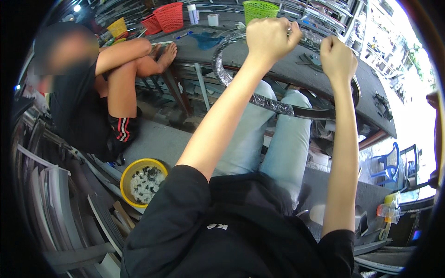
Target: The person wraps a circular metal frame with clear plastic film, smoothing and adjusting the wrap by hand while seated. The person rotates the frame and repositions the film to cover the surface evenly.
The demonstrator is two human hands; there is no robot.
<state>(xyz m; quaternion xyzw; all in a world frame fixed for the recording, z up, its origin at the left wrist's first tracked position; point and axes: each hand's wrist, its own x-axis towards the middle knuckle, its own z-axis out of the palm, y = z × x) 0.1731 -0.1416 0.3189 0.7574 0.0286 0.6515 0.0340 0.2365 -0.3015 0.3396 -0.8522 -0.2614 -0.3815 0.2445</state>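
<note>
A large black ring (pixel 315 113), partly wrapped in clear plastic film (pixel 273 104), is held up over my knees and the near edge of the table. My left hand (pixel 270 39) is closed in a fist at the far part of its rim. Closed as well, my right hand (pixel 339 60) is at the rim's right side. Crinkled film shows on the rim between the two fists. The film covers the left and lower-left of the ring, while the lower right looks bare and black. What lies inside each fist is hidden by the fingers.
A dark table (pixel 371 97) carries red baskets (pixel 169 17), a green basket (pixel 260 10), a white cup (pixel 212 20) and a blue cloth (pixel 206 41). Another person (pixel 69 102) sits at left, feet on its edge. A yellow basin (pixel 124 180) holds small pieces; strips (pixel 55 199) crowd the lower left.
</note>
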